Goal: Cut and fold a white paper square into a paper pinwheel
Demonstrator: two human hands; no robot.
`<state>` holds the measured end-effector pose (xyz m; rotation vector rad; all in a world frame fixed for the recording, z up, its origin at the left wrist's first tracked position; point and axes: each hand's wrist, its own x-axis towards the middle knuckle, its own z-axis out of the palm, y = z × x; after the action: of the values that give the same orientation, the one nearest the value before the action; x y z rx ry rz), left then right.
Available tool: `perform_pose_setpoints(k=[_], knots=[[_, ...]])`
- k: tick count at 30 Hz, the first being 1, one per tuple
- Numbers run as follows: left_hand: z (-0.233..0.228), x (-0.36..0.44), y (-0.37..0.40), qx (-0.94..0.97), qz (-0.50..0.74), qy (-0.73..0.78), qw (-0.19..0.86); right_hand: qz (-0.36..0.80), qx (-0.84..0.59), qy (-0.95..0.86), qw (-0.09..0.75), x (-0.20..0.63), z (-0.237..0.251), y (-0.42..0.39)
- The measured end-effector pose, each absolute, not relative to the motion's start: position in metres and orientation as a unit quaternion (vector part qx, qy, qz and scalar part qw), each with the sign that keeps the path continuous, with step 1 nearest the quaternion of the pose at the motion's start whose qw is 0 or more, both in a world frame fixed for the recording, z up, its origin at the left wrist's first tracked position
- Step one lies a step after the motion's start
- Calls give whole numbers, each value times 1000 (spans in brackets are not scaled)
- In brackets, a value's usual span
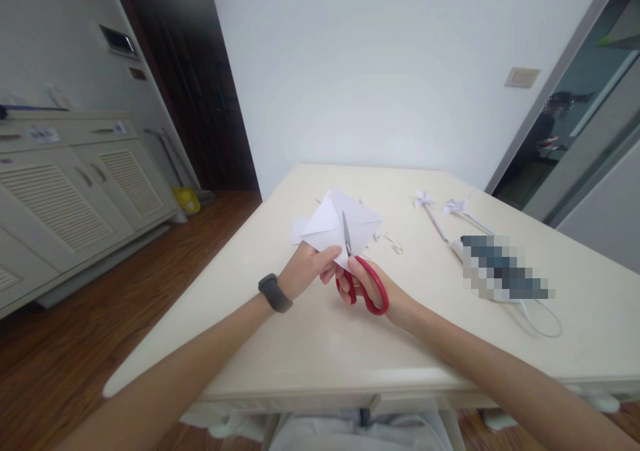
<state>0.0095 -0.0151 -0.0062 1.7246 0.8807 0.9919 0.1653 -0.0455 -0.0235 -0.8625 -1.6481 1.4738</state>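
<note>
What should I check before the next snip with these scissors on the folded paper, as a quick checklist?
1. Left hand pinches the folded white paper firmly: ok.
2. Right hand is through the red scissors handles: ok.
3. Blades sit on the paper: ok.
4. Left fingertips clear of the blades: cannot tell, they lie very close.
5. Paper held above the table: ok.
6. Paper pinwheels lie well away from the cut: ok.

Red-handled scissors (pixel 364 279), white paper (pixel 334 227), cream table (pixel 310 344), seemingly black wristband (pixel 275 293).
</note>
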Motion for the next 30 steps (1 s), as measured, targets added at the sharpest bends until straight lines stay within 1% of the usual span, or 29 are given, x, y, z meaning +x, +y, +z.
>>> perform_pose_setpoints(k=[21, 30], knots=[[-5, 10, -15, 703, 397, 367, 462, 565, -316, -653, 393, 164, -25, -45], [-4, 9, -17, 715, 400, 367, 441, 564, -339, -650, 380, 165, -20, -46]])
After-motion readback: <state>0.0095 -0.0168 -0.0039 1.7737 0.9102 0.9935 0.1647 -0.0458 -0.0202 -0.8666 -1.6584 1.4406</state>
